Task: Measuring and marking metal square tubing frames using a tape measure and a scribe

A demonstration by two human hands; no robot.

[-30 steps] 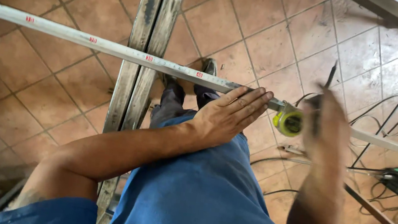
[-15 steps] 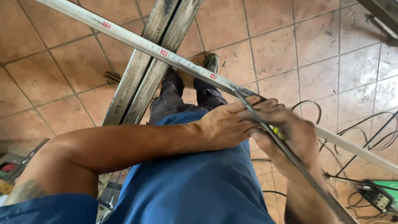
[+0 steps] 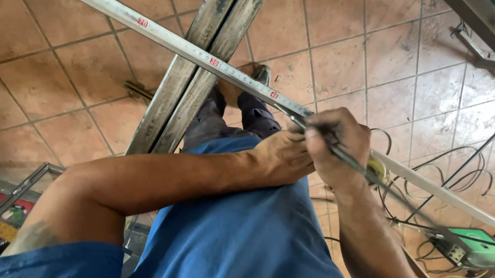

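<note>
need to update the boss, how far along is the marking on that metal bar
Done: tape measure lies stretched along the metal bar. In hand: left hand steadies it while right hand holds a thin marking tool at the tape. Left: no finished mark shows.

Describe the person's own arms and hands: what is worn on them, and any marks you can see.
Both arms are bare from the short blue sleeves of a work shirt down. No gloves, watch or rings show. The left hand and right hand look smudged with dark grime, and a faint dark mark sits on the upper left arm.

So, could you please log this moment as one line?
left hand: on tape | right hand: holds rod | tape: along bar
</note>
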